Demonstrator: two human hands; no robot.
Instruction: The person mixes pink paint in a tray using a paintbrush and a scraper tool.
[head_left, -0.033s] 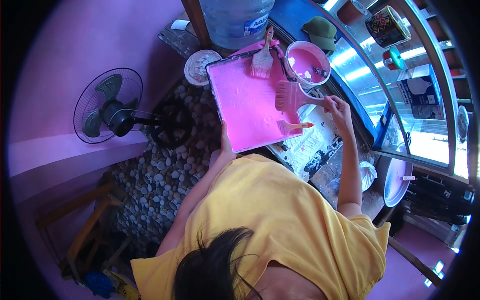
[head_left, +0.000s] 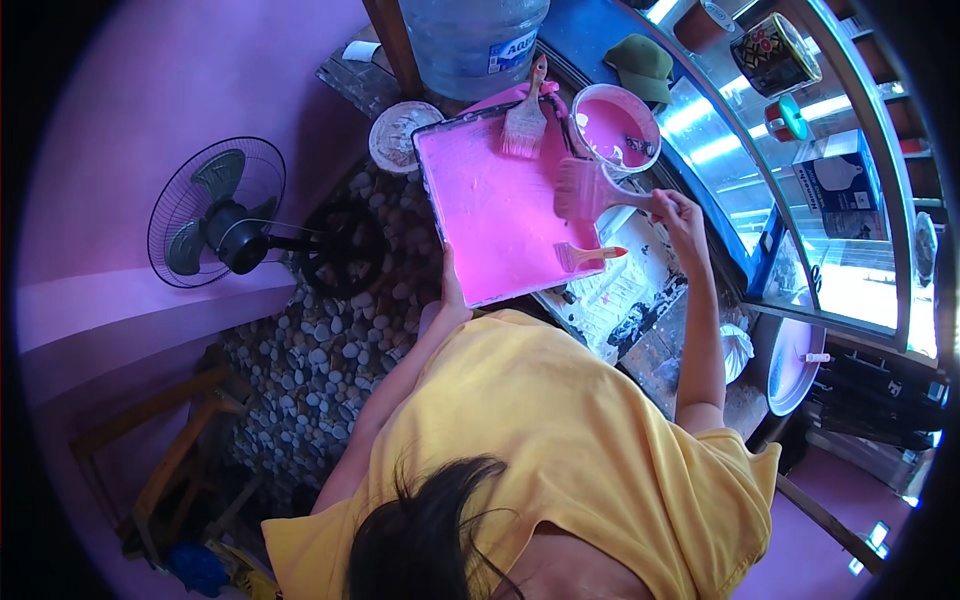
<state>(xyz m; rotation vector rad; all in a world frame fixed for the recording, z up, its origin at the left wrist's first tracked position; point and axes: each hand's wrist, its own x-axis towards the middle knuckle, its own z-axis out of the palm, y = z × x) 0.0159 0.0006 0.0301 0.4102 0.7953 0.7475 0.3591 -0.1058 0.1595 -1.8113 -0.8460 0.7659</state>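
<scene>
My right hand is shut on the handle of a wide paintbrush with pink bristles, held over the right edge of a flat tray coated in pink paint. My left hand grips the tray's near edge. A small brush lies on the tray's near right corner. Another brush rests across the far end. A round bucket of pink paint stands just beyond the wide brush.
A big water jug stands behind the tray, with a round lid to its left. A standing fan is on the pebble floor. Paint-stained newspaper lies under the tray. A green cap sits on the blue ledge.
</scene>
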